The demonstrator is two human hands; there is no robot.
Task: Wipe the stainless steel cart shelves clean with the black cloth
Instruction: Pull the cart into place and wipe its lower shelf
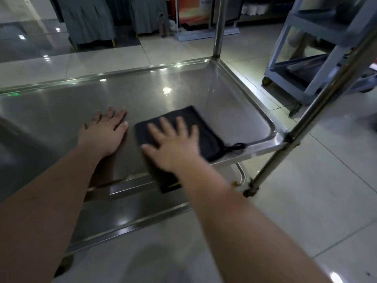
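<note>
On the right near part of the stainless upper shelf: black cloth, folded flat, far corner pointing toward the shelf's right rim; near end draped over the front rim; a thin black loop trailing from its right corner toward the near right corner of the shelf.

Right hand: palm down on the cloth, fingers straight and spread, pressing flat and curled round nothing; forearm reaching in from the lower right; outline slightly blurred.

Left hand: palm down on bare steel, fingers straight and relaxed, holding nothing; thumb tip just beside the cloth's left edge, apart from it.

Markings: a small yellow mark at the cloth's hanging end, too blurred to read.

Below: lower shelf, also steel.

Surroundings: upright post at the far right corner; grey cart on castors well apart at the right; glossy tiled floor.
</note>
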